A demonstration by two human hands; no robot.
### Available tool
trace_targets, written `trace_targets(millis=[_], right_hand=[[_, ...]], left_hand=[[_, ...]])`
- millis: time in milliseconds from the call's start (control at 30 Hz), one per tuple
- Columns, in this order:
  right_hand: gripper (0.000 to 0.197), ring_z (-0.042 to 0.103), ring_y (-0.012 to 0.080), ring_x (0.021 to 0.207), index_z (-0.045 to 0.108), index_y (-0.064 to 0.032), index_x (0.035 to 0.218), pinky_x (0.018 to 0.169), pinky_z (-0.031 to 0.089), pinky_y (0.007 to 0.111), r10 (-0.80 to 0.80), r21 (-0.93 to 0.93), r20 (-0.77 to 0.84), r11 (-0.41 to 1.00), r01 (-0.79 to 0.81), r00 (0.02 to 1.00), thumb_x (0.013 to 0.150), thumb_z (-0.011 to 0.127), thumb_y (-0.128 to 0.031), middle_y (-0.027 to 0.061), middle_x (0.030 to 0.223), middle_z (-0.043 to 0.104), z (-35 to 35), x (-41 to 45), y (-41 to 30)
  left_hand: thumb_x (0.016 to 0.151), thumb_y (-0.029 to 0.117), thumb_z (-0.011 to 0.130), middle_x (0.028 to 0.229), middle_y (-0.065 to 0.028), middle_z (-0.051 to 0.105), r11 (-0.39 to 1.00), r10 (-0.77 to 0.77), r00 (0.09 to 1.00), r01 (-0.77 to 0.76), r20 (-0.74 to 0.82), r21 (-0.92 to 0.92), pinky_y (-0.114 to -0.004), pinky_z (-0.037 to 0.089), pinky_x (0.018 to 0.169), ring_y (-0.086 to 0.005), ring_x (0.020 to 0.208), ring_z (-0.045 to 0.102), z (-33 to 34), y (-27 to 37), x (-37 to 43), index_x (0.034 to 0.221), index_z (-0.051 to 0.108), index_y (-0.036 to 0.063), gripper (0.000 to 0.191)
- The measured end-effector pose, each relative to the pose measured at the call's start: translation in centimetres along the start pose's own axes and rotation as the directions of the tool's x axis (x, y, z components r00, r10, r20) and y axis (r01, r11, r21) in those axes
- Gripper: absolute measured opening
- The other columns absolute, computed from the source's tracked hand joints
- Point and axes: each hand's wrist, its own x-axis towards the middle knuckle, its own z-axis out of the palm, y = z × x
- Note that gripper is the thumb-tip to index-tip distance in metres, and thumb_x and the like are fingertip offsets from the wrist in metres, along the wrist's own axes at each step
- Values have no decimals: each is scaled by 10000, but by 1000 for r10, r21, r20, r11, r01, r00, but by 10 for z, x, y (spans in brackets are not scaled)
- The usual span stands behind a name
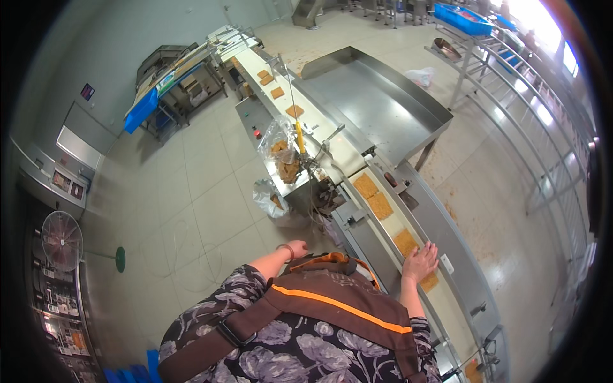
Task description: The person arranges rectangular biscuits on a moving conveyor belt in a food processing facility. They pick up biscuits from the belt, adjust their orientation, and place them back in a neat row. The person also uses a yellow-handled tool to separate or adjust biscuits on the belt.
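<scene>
My right hand (420,262) lies flat over the conveyor belt (455,311), fingers stretched towards the far side rail. It partly covers a golden-brown square slab of food (429,282); whether the palm presses on it cannot be told. Just ahead of the fingers is another square slab (405,242). Farther up the channel, two slabs (380,206) lie almost touching. My left hand (299,248) is beside the brown apron (335,292), off the belt, with its fingers curled. What might be inside that hand is hidden.
A yellow-handled tool (300,136) stands beside the belt, near a clear bag of brown pieces (280,148). Another bag (270,196) hangs below. Right of the line is a steel tray table (368,95). A dark-handled scraper (400,189) rests on the right rail. A fan (62,241) stands left.
</scene>
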Motion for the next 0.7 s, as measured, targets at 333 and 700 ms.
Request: trace_targets(millis=[333,700], right_hand=[[464,317,209,1289,444,-124,1269,1053,206,452,5,8,-6,1000,-4,1000,838,522,-279,60,1351,393,1,0,2],[441,322,222,1289,459,-103,1252,1046,222,464,-9,35,-16,999,10,1000,850,494,-280,75,1344,406,2,1,3]], left_hand=[[785,265,566,1033,-139,632,999,18,1000,-18,13,34,-361,459,845,-287,973,589,-4,1,5,1047,628,74,330],[772,255,597,990,-144,642,999,43,999,-43,-21,-2,-367,468,825,-296,937,599,5,-6,5,990,637,61,294]])
